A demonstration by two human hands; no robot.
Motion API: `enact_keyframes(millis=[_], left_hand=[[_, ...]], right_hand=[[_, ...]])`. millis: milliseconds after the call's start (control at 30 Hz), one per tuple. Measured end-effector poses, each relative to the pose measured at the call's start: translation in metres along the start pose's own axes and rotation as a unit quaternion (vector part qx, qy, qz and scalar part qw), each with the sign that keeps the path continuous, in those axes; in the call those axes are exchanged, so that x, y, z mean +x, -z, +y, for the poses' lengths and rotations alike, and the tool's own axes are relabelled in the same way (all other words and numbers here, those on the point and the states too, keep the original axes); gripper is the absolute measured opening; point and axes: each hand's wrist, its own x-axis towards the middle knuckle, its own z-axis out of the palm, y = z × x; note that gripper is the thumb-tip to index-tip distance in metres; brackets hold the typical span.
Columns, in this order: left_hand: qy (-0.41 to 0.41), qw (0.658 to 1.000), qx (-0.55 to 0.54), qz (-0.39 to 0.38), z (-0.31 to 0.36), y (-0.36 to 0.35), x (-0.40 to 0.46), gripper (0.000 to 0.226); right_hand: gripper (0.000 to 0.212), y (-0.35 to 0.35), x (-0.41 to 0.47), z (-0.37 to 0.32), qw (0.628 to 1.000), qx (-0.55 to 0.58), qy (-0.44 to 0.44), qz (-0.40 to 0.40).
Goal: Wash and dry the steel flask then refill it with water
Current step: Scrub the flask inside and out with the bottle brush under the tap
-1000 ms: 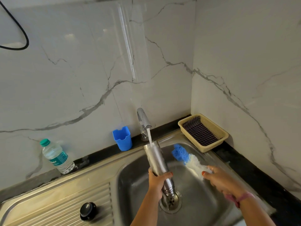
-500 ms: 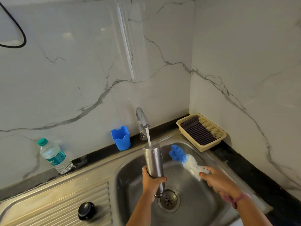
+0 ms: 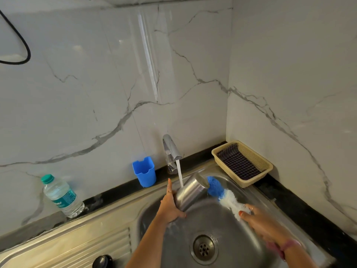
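Over the sink [image 3: 154, 215], under the running tap [image 3: 171, 149]: steel flask [image 3: 190, 190], tilted rightward, gripped by left hand [image 3: 171, 206], forefinger extended upward. Right hand [image 3: 258, 219], reaching forward, clasping blue-and-white bottle brush [image 3: 225, 197], tip beside flask.

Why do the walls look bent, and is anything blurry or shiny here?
Head view: the wide-angle lens bows the marble wall; a bright glare streak runs down it above the tap; the right hand and brush are slightly motion-smeared; the steel flask stays fairly sharp.
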Motion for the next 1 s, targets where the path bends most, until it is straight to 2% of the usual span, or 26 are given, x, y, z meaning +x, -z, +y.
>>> enact_keyframes(millis=[400, 700, 1000], left_hand=[[-0.031, 0.998, 0.024, -0.049, 0.019, 0.03, 0.036, 0.16], [-0.001, 0.999, -0.003, -0.04, 0.021, 0.025, 0.045, 0.158], [-0.002, 0.998, 0.034, -0.043, 0.031, 0.025, 0.045, 0.155]], right_hand=[[0.046, 0.002, 0.02, 0.004, 0.999, 0.006, -0.035, 0.017], [0.044, 0.001, 0.029, 0.006, 1.0, -0.004, -0.017, 0.018], [0.043, 0.004, 0.027, 0.003, 1.0, -0.006, -0.011, 0.006]])
